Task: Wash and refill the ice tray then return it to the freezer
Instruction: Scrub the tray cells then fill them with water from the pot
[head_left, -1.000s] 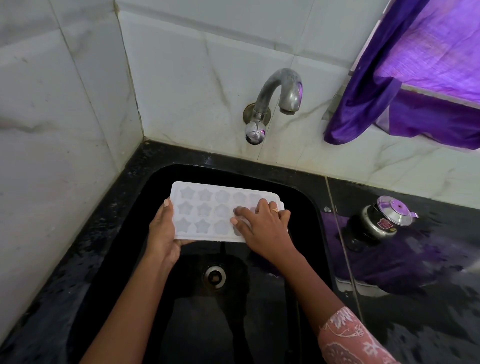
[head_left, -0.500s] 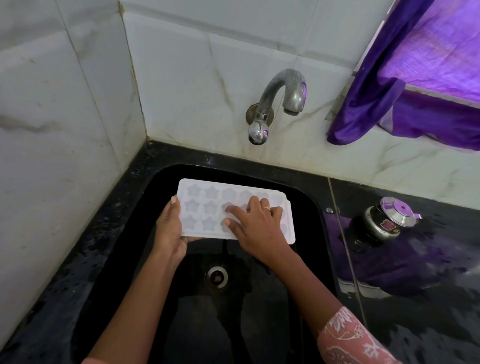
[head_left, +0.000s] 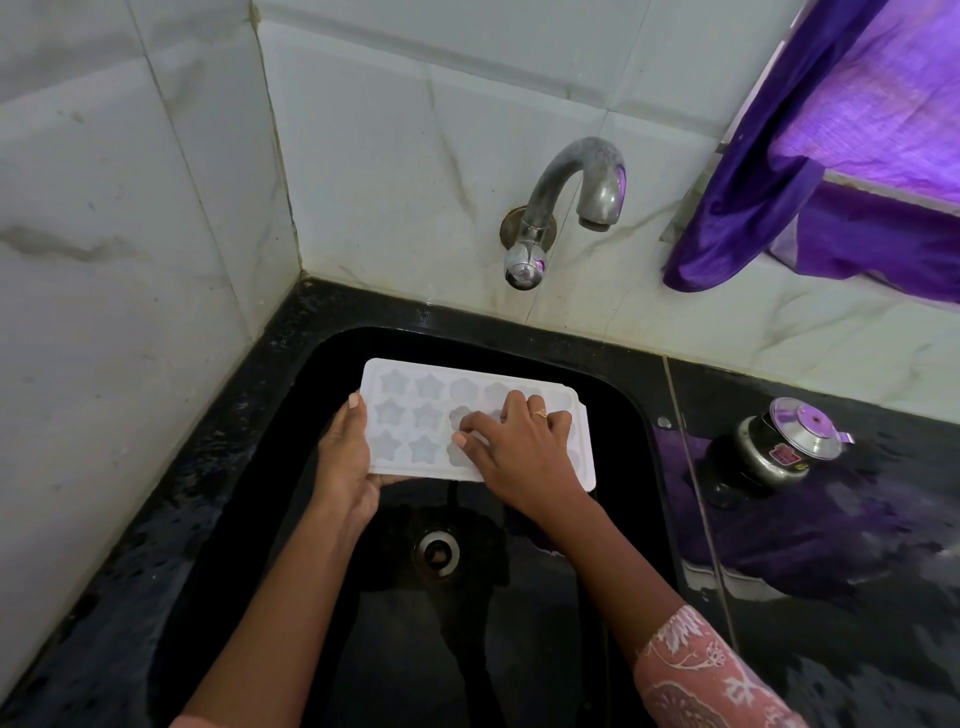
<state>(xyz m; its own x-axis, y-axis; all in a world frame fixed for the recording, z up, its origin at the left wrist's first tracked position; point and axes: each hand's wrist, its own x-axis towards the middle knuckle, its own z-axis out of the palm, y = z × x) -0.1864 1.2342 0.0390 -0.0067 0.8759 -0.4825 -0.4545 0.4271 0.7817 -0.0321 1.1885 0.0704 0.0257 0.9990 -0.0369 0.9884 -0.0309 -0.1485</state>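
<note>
A white ice tray (head_left: 415, 415) with star-shaped cups is held level over the black sink (head_left: 613, 374), below and left of the metal tap (head_left: 576, 192). My left hand (head_left: 345, 457) grips the tray's left end, thumb on top. My right hand (head_left: 519, 452) lies flat on the tray's right half, fingers curled and pressing into the cups, covering several of them. No water runs from the tap.
The sink drain (head_left: 438, 553) lies below the tray. A small steel pressure cooker (head_left: 774, 447) stands on the wet black counter at the right. A purple curtain (head_left: 831, 156) hangs at the upper right. White tiled walls close the left and back.
My right hand has slid leftward across the tray, from its right end toward the middle cups. My left hand keeps the same grip on the left end.
</note>
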